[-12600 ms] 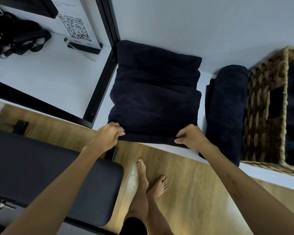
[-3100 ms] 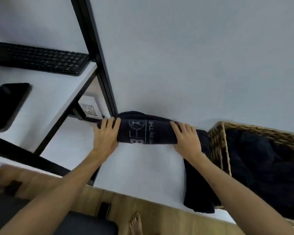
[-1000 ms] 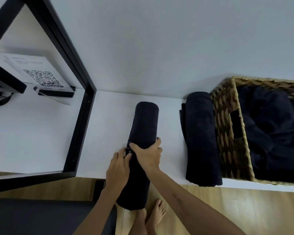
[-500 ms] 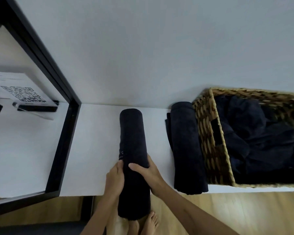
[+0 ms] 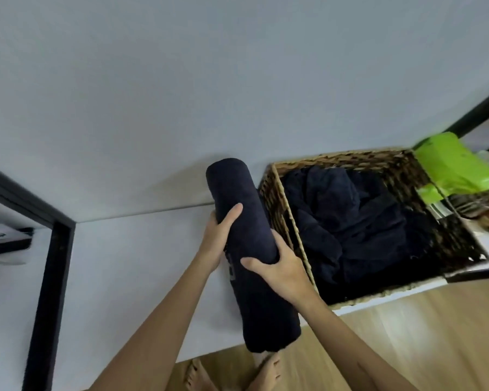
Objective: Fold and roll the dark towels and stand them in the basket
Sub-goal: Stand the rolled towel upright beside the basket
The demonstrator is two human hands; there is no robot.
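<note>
Both hands – L (image 5: pixel 219 238), R (image 5: pixel 280 270) – grip rolled towel (image 5: pixel 243 221) beside basket (image 5: pixel 277 204) w/ dark towels (image 5: pixel 350 227).

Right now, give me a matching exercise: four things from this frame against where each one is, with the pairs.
Things:
1. rolled towel
2. loose dark towels
3. green packet
4. wicker basket

Places:
A. piled inside the basket
B. on the white shelf, against the wall
C. gripped by the left hand and right hand
D. beyond the basket's right rim

Pairs: 1-C, 2-A, 3-D, 4-B
</note>
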